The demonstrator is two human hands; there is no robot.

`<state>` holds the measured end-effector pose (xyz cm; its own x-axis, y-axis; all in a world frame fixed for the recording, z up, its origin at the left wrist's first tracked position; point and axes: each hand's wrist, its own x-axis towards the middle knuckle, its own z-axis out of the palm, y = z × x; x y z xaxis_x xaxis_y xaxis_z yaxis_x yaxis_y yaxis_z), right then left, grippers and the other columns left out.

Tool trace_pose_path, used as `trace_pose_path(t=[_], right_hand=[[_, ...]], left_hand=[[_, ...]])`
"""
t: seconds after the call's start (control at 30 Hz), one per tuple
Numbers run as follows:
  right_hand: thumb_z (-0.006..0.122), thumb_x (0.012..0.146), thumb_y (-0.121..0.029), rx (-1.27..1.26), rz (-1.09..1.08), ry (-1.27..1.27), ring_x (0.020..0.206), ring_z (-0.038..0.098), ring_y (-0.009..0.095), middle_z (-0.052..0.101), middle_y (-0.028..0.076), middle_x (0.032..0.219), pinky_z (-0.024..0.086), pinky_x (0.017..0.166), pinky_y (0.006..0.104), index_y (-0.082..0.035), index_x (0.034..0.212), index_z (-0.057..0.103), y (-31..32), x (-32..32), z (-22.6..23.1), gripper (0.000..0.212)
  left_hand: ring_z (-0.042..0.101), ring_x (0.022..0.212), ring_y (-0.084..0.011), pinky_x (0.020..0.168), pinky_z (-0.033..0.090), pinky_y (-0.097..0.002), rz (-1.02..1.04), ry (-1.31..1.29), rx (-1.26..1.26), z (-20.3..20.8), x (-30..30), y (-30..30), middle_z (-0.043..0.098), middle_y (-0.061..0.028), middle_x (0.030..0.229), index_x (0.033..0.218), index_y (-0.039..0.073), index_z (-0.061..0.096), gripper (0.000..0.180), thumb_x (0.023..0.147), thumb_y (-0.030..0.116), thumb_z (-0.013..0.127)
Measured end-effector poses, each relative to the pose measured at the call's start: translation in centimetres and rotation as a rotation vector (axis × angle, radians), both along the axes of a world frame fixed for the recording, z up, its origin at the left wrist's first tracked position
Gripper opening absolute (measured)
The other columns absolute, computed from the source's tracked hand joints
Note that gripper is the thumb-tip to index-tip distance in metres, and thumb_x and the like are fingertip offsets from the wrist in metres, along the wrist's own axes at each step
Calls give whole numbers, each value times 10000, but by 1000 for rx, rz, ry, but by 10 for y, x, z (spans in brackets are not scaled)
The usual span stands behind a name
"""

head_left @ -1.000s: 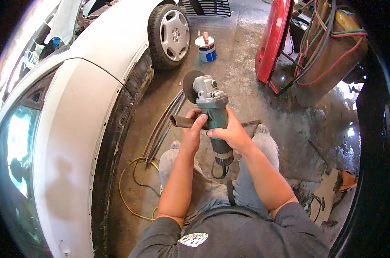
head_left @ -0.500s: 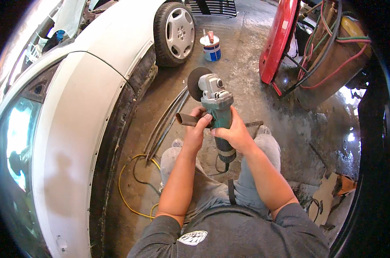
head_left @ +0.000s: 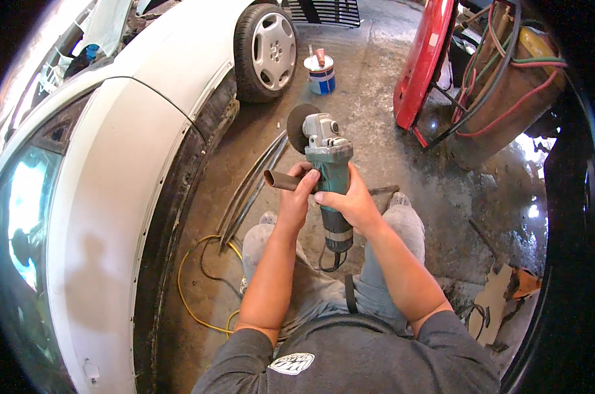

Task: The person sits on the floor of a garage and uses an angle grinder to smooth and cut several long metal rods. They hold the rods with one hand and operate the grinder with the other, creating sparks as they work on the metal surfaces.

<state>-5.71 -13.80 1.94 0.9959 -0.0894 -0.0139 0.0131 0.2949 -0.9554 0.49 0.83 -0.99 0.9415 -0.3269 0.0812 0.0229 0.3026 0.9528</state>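
Observation:
In front of me I hold an angle grinder with a green body and grey metal head, its dark disc up and to the left. My right hand wraps round the body from the right, thumb across it. On the other side my left hand is closed round a brown, open-ended tube that sticks out to the left. Its thumb lies against the grinder. Whether the tube is joined to the grinder is hidden by the fingers. A cord loops from the grinder's lower end.
A white car fills the left, its wheel at the top. Beyond stands a blue-and-white bucket. A red car panel and hose-draped drum stand at right. Metal strips and a yellow hose lie on the floor.
The grinder and both hands have shifted slightly left, and its lower end has swung a little left. Both hands keep their hold.

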Motion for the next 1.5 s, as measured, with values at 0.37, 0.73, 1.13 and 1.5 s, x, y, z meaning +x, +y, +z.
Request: trace_pose_path(t=[0.37,0.73,1.13,1.5], right_hand=[[833,775,-91,-56,-75,-67,1106,627,188,637,104,1212,511,988,367,-28,1359,448,10,1,-2,703],[813,810,-63,-198,-246,-41,1104,623,164,650,80,1189,508,977,346,-12,1337,474,22,2,-20,628],[813,788,-185,-163,-310,246,912,632,214,626,102,954,523,807,388,-21,1188,536,-36,-8,-27,513],[828,708,-192,-121,-225,517,945,618,217,633,115,1027,518,805,372,-3,1259,524,18,-48,-116,657]], left_hand=[[565,941,-106,843,435,-282,69,72,-94,11,-5,-8,637,-5,1006,1113,44,643,248,1003,265,666],[552,911,-92,842,446,-284,111,172,-33,10,-1,-9,623,9,964,1021,61,667,231,1017,292,662],[606,857,-206,805,479,-368,727,326,-452,14,36,68,606,-68,799,914,81,580,429,1077,471,508],[631,893,-182,874,451,-383,888,394,-277,-18,40,110,630,-51,887,1063,96,537,303,1108,388,469]])
